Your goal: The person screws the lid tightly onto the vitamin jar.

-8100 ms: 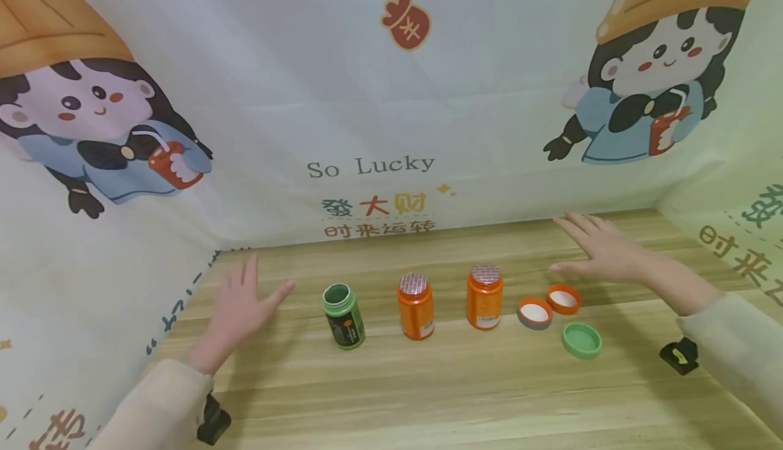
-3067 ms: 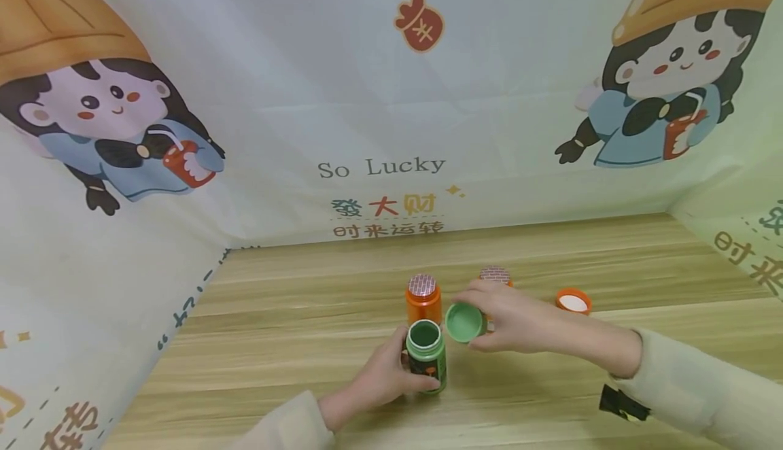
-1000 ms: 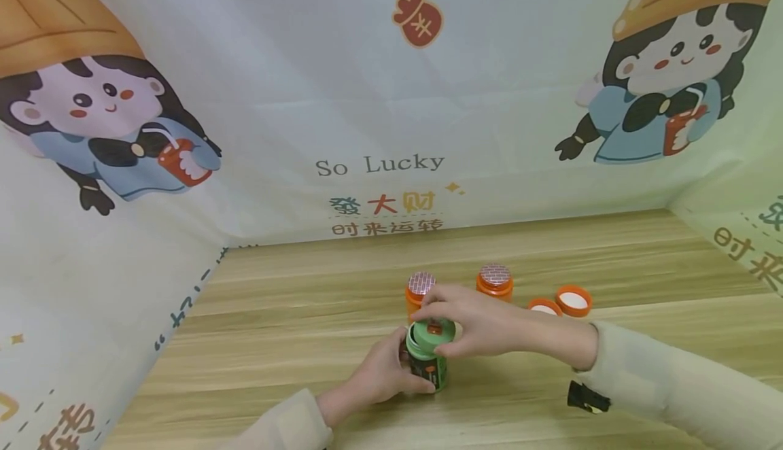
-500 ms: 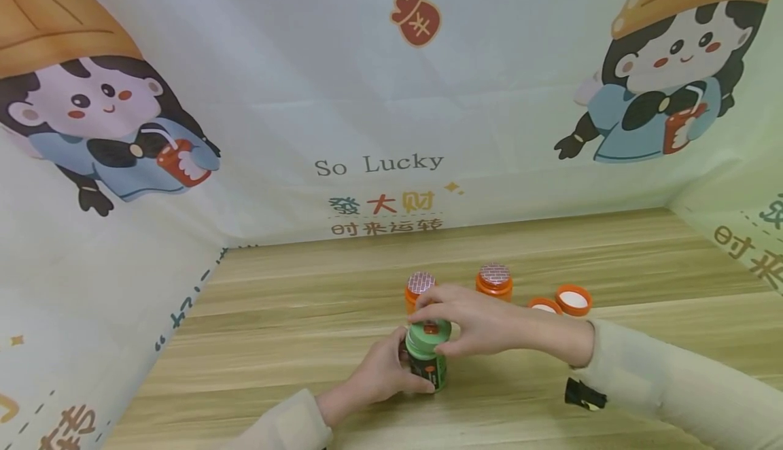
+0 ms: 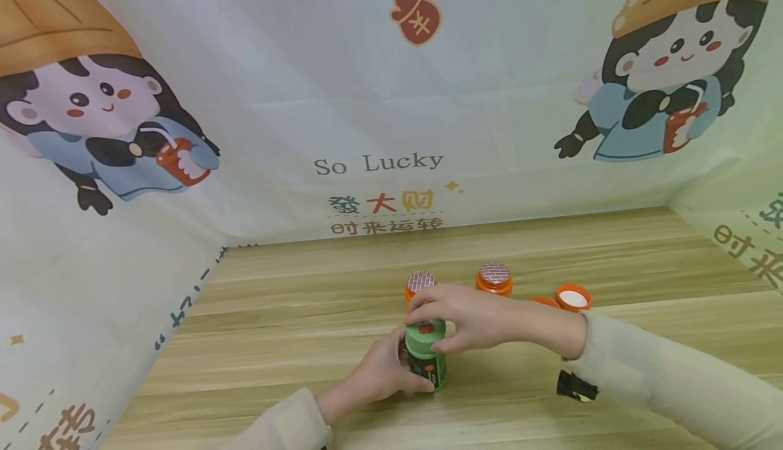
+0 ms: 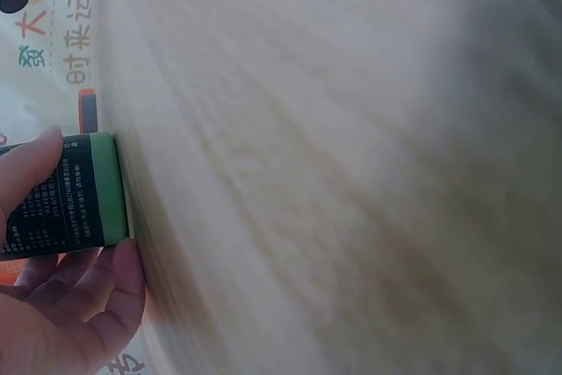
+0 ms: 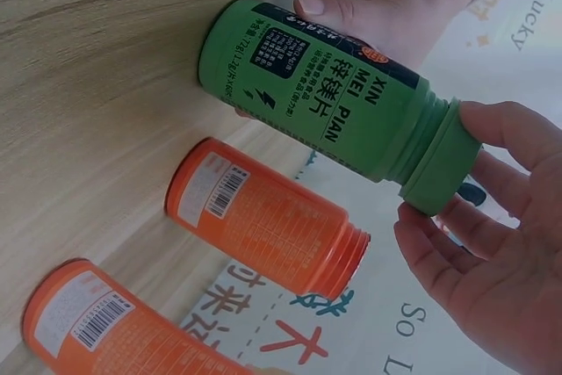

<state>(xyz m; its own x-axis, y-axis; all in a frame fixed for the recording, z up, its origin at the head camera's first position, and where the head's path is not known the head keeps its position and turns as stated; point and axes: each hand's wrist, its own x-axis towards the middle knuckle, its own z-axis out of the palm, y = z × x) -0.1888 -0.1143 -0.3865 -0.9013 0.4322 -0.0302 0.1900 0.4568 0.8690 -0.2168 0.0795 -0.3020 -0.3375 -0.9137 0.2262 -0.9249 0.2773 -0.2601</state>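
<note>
A green bottle (image 5: pixel 430 371) with a black label stands upright on the table in the head view. My left hand (image 5: pixel 380 372) grips its body low down, thumb across the front; the left wrist view shows fingers (image 6: pixel 127 283) curled around by its base. On the bottle's mouth sits a green screw cap (image 5: pixel 422 341), held by the fingertips of my right hand (image 5: pixel 477 319). In the right wrist view this cap (image 7: pixel 446 157) covers the top of the neck, and some thread shows below it. My right hand hides part of the cap in the head view.
Two orange bottles (image 5: pixel 494 279) (image 7: pixel 268 217) with patterned seals stand just behind my hands, the left one partly covered. An orange cap (image 5: pixel 573 296) lies upturned at the right, beside another mostly hidden by my right forearm. Printed cloth walls (image 5: pixel 501 130) enclose the wooden table (image 5: pixel 293 300).
Both hands were open and apart at first. The left has brought the green bottle right and nearer; the right has picked up the green cap, turned it over and set it level on the mouth.
</note>
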